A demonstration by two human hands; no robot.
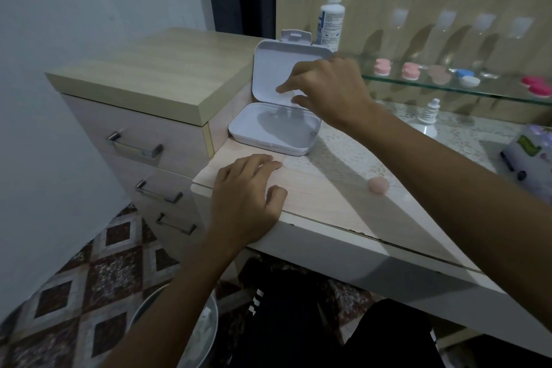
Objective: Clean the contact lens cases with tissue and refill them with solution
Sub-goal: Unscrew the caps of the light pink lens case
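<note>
Left hand [248,191] is resting flat, fingers relaxed, holding nothing, on the desk edge [328,227] at lower centre. Right hand [325,89] is reaching into the open white box [268,128] mid-frame, apparently pinching something small and clear; I can't tell what. Lens cases [410,70] are sitting on the glass shelf [448,89] upper right, solution bottle [332,18] behind the box: light, smooth plastic, likely slippery, so best gripped by the sides.

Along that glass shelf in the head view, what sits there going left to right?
Pale pink case → pink case → dusty brownish-pink case → blue and white case → hot pink case, all on the glass shelf.
</note>
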